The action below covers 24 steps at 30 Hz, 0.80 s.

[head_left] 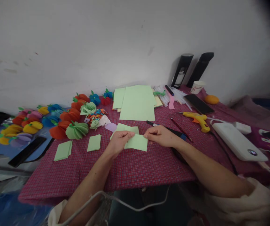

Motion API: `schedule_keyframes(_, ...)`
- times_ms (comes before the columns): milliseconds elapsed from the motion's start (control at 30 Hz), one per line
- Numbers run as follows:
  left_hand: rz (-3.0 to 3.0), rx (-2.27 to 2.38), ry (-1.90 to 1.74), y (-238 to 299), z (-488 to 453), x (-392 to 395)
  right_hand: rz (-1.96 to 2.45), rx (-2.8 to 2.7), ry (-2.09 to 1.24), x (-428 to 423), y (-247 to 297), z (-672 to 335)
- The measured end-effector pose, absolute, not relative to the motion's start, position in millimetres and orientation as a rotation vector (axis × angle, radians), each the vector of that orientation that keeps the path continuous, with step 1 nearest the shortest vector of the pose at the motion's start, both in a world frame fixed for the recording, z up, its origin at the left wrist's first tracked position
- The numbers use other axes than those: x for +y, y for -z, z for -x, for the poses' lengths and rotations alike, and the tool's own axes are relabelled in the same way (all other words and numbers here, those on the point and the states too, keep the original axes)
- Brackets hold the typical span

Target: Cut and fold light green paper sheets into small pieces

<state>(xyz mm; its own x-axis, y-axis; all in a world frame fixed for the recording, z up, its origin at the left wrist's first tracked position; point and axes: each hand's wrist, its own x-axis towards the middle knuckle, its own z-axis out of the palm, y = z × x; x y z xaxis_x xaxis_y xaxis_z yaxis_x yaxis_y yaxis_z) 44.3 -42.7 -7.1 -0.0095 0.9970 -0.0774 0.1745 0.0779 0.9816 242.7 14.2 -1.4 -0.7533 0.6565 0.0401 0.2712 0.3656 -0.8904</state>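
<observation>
A small light green sheet of paper (pixel 137 143) is held between my two hands above the checked tablecloth. My left hand (pixel 121 142) pinches its left edge, and the fingertips of my right hand (pixel 159 135) close on its upper right corner. Just behind it lie other light green paper pieces (pixel 122 127), partly covered by my left hand. Two small stacks of cut green paper, one nearer (pixel 94 142) and one farther left (pixel 63 150), rest to the left. Part of a dark tool (pixel 176 132) shows behind my right hand.
Paper pumpkins (pixel 77 130) crowd the left side beside paper scraps (pixel 97 117). Large green sheets (pixel 138 103) lie at the back. To the right are a yellow glue gun (pixel 199 119), a phone (pixel 198 104), a paper cup (pixel 197 87) and a white power bank (pixel 239 141) with cables.
</observation>
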Motion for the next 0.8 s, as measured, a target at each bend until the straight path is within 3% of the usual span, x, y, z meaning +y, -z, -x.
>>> schedule_keyframes(200,-1.325,1.412,-1.050,7,-34,-41,0.846,-2.085,-1.549,22,-9,-252)
schedule_keyframes(500,-1.540,1.377,-0.952,10,-50,-45,0.888,-2.279,-1.136,9,7,-230)
schedule_keyframes(800,-1.406,1.393,-1.000,14,-46,-42,0.882,-2.268,-1.187,15,8,-238)
